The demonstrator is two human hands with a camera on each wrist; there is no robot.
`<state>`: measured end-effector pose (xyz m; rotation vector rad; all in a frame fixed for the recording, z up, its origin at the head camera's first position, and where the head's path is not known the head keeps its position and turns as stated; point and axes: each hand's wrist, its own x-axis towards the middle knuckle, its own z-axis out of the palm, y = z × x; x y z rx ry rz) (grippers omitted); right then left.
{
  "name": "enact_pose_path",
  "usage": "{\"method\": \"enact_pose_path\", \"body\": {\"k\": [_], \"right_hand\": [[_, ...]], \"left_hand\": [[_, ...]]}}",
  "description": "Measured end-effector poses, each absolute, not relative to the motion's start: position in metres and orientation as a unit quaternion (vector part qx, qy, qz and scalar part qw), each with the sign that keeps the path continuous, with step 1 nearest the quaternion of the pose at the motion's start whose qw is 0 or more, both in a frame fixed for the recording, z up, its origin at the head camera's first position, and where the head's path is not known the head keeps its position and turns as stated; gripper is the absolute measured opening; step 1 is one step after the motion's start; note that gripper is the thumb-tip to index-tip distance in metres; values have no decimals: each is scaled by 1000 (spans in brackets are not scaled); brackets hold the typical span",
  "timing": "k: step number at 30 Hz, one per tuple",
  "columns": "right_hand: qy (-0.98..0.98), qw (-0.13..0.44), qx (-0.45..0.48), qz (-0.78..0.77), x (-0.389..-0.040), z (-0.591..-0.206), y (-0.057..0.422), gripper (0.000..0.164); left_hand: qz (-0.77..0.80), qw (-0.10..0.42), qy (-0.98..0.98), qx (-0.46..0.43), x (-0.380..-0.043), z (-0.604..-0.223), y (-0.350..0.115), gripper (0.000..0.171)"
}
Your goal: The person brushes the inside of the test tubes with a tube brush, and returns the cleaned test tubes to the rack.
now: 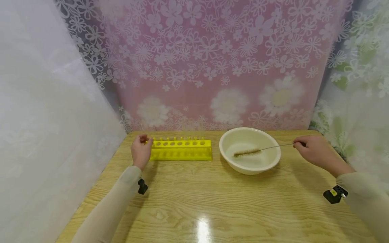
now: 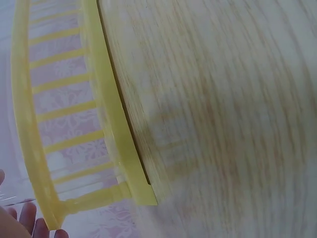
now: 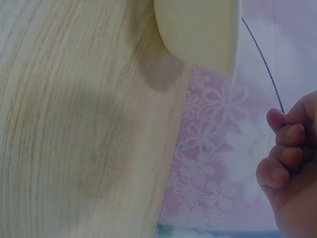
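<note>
At the left end of a yellow test tube rack (image 1: 180,154) my left hand (image 1: 141,152) holds the end of its top plate. In the left wrist view, fingertips (image 2: 28,218) show on both sides of the rack's upper corner (image 2: 53,218). My right hand (image 1: 316,152) pinches the thin twisted-wire handle (image 1: 277,146) of a test tube brush between thumb and fingers. Its brown bristles (image 1: 247,153) lie inside a white basin (image 1: 225,153). Clear test tubes (image 1: 191,130), hard to make out, stand in the rack's right part.
Both things stand near the back of a wood-grain table (image 1: 194,199), the basin right of the rack. A pink flowered sheet (image 1: 212,67) hangs behind. Pale sheets close off the left and right sides. Each wrist wears a small black device (image 1: 142,186).
</note>
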<state>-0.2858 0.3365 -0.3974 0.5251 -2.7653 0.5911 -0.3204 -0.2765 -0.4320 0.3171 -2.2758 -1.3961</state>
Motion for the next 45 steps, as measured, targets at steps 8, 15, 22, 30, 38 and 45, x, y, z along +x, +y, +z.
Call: {"method": "enact_pose_path", "body": {"k": [8,15,22,30,38,45], "right_hand": [[-952,130,185,207,-289,-406,334,25],[-956,100,181,207,-291,-406,336,29],[-956,76,187,213,-287,-404,333,27],[-952,52,200,228,-288,-410,335,27],[-944,22,181,276,-286,-413,334,32],[-944,24,156,290,-286,-414,336,35]], "left_hand": [[-488,307,-809,115,-309,-430,-265,38],[-467,374,-801,27,-298,-424,-242,24],[-466,323,-823,-48,-299,-424,-212,15],[-480,247,-840,-62,-304,-422,-186,20],[-486,217,-845,-58,-313,-423,-172,18],[-496,204,-842,-51,-318,-421,-162,23]]}}
